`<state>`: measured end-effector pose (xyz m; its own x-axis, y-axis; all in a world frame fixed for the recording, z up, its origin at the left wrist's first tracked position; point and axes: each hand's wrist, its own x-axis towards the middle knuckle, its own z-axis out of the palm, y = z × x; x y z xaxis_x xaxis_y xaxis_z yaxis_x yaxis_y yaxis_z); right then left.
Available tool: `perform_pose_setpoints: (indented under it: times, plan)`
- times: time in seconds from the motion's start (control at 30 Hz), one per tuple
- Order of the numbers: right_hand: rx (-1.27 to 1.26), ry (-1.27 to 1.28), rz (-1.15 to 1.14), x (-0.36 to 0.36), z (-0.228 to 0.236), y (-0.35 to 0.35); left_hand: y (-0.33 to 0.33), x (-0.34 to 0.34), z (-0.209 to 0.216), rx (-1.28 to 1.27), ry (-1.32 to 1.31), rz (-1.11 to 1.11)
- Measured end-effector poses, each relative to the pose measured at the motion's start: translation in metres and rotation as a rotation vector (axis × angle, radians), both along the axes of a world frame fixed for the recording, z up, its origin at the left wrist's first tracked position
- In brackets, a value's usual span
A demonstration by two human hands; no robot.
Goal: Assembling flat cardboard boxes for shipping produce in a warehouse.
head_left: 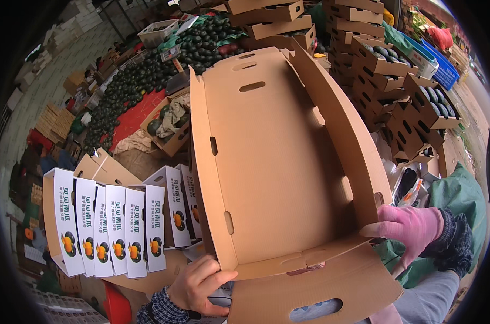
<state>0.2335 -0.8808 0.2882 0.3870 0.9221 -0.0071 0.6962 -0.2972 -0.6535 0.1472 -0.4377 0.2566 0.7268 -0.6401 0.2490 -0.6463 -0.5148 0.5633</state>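
A large brown cardboard box (280, 156), open at the top, fills the middle of the view. Its long side walls stand up, and oval hand holes are cut into the walls and far end. At its near left corner, my bare left hand (199, 286) has its fingers closed on the cardboard edge. My right hand (409, 228), in a pink glove, grips the near right corner, fingers over the wall. Below the near wall a cardboard flap (315, 289) with one oval hole hangs toward me. The undersides of both grips are partly hidden.
At left stands a row of white printed cartons (110, 229). Beyond lies a heap of dark green round squashes (142, 75) on red cloth. Stacked brown boxes (355, 38) rise at the far right, some holding dark produce. Green sheeting (455, 200) lies by my right arm.
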Motion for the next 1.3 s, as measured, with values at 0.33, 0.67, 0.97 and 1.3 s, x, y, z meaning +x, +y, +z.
perform_pose_setpoints:
  times: [0.33, 0.67, 0.97, 1.3]
  plan:
    - [0.372, 0.197, -0.797, 0.051, -0.03, 0.055, -0.016, 0.076, -0.008, -0.289, 0.283, 0.608]
    - [-0.703, -0.069, 0.398, 0.094, -0.017, 0.127, -0.046, 0.091, 0.016, 1.016, -0.264, -0.092]
    - [0.698, 0.349, -0.428, 0.173, 0.036, 0.056, 0.029, 0.176, 0.063, -0.121, 0.401, -0.249]
    - [0.782, 0.638, -0.501, 0.307, -0.127, 0.067, 0.044, 0.301, -0.049, -0.789, 0.752, 0.359]
